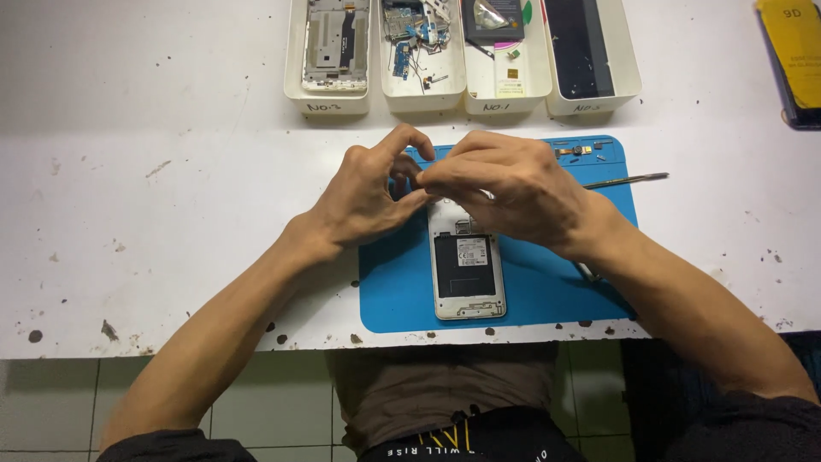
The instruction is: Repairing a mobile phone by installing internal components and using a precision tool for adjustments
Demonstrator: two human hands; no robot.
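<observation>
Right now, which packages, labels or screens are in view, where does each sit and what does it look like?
Label: small white rectangle on the dark battery of the opened phone, on the blue mat.
Package: flat yellow and black box, far right edge of the table.
Dark screen panel: long black rectangle in the rightmost white tray.
Tray labels: handwritten marks on the fronts of the white trays.

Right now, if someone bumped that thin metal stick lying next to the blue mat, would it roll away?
Probably only a little. The thin metal tool looks slim and light, so a nudge would likely slide it. One end rests on the blue mat, which probably grips it. Being metal, it seems stiff, not bendy.
</observation>
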